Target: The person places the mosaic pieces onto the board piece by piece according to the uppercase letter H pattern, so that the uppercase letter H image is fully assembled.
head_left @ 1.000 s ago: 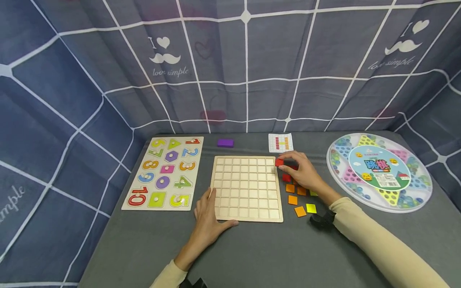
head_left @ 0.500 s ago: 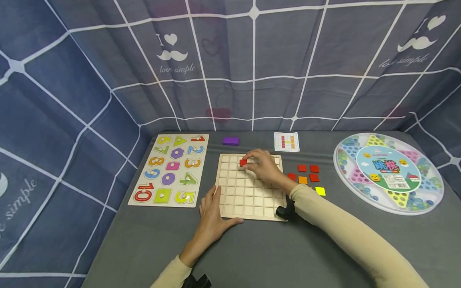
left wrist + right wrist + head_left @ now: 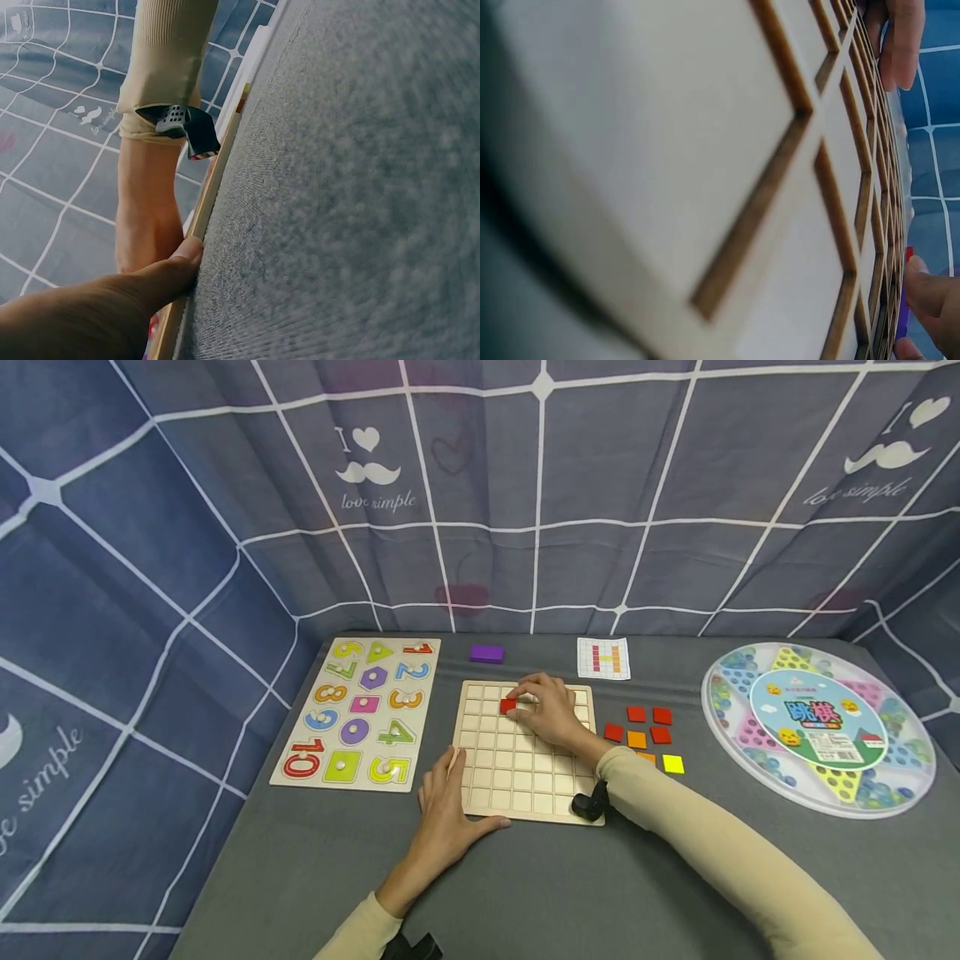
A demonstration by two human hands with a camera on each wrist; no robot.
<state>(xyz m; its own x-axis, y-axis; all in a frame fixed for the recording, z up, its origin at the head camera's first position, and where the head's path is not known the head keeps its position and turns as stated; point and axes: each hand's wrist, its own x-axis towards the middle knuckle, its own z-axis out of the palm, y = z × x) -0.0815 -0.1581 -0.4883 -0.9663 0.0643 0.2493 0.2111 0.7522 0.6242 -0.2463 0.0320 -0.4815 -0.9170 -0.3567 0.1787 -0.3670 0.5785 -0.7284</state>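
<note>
A pale wooden grid board (image 3: 495,768) lies in the middle of the grey table. My left hand (image 3: 444,814) braces its near left corner, with the thumb along the front edge and the fingers by the left edge. Over the far part of the board, my right hand (image 3: 546,710) pinches a red square tile (image 3: 507,706) between thumb and fingertips. In the right wrist view the red tile (image 3: 910,253) shows as a sliver above the grid; whether it lies flat in a cell, I cannot tell. The left thumb (image 3: 187,251) touches the board's edge in the left wrist view.
Right of the board lie several red tiles (image 3: 636,714), orange tiles (image 3: 637,740) and a yellow tile (image 3: 673,764). A pattern card (image 3: 603,658) and a purple block (image 3: 487,654) lie behind. A number puzzle (image 3: 352,718) is left, a round game box (image 3: 817,731) right.
My right hand has carried the red tile left from beside the board to a far cell, then slightly lower. My left hand has stayed at the corner. The head view has shifted slightly.
</note>
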